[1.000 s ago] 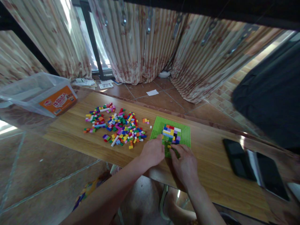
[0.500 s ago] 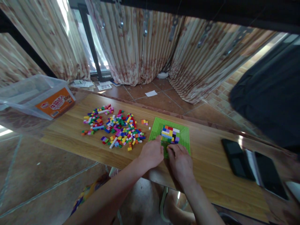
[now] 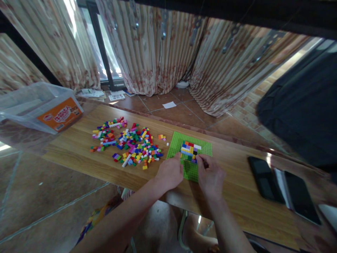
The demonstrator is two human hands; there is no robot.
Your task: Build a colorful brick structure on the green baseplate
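Observation:
On the wooden table lies a green studded baseplate (image 3: 207, 149) bearing a patch of multicoloured toy bricks (image 3: 187, 149). My left hand (image 3: 170, 172) covers the plate's front left corner and grips it, forefinger stretched along the edge beside the bricks and other fingers curled. My right hand (image 3: 212, 175) is closed in a pinch, its fingertips at the front right corner of the brick patch. Whatever is between those fingertips is hidden. Left of the plate spreads a pile of loose toy bricks (image 3: 134, 144) in many colours.
A clear plastic bin (image 3: 31, 123) with an orange label stands at the table's left end. Two dark phone-like devices, the nearer one a black slab (image 3: 265, 179), lie on the right. A small white brick (image 3: 167, 144) sits between pile and plate. Curtains hang behind.
My right hand has moved right and slightly away from me, from in front of the brick patch to its front right corner. My left hand stays in place.

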